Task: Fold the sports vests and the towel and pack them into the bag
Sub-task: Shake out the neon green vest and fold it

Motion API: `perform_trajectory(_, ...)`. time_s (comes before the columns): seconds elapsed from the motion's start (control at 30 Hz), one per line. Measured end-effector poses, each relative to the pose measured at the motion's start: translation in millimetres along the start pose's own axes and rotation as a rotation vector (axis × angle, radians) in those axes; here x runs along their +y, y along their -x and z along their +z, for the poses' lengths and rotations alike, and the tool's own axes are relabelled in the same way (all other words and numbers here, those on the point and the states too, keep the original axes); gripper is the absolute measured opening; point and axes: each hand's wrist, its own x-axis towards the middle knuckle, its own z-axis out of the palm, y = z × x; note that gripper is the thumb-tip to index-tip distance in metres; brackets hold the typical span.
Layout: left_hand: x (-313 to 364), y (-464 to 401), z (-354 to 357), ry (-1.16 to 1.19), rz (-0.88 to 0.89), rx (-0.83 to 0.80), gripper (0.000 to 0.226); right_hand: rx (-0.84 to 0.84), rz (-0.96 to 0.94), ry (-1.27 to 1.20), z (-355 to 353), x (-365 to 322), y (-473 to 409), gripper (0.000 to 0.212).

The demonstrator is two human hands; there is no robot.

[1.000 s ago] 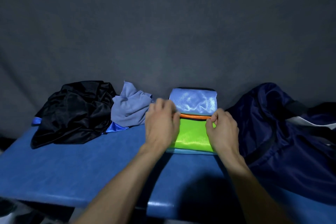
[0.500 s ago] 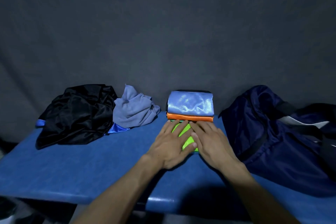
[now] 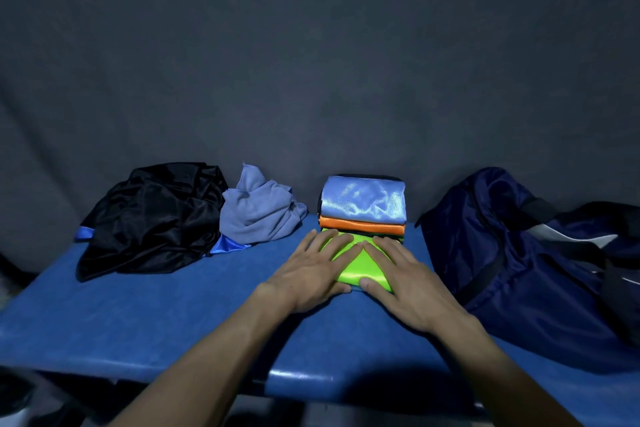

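Folded lime-green satin vest: on blue padded bench, pressed flat under left hand and right hand, fingers spread. Just behind: folded orange vest, folded light-blue vest stacked. Left: crumpled grey-blue towel, heaped black vest. Right: navy fabric bag.

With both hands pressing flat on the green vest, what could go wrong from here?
1. The green vest looks shiny and slippery; when the left hand and right hand lift off, the fold may spring open.
2. It lies right against the stack of orange vest and light blue vest; a push forward could shift that stack.
3. The black vest and grey-blue towel are not folded yet, and could be forgotten.
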Motion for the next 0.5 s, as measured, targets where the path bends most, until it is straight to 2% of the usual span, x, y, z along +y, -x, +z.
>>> perform_trajectory(0.13,5,-1,3,0.063,-0.029,0.019,0.077,-0.027,0.024,0.052,-8,3,0,0.095)
perform_trajectory(0.23,4,-1,4,0.199,-0.046,-0.008,0.077,-0.058,0.069,0.102,-9,-8,-2,0.091)
perform_trajectory(0.37,1,2,-2,0.284,-0.035,-0.012,0.082,-0.036,0.15,0.202,-12,-29,-8,0.095)
perform_trajectory(0.43,-6,7,-6,0.315,-0.011,0.047,0.079,0.002,0.181,0.24,-12,-36,-10,0.093)
perform_trajectory(0.5,-17,17,-14,0.341,-0.003,0.183,0.069,0.07,0.209,0.287,-11,-42,-13,0.089)
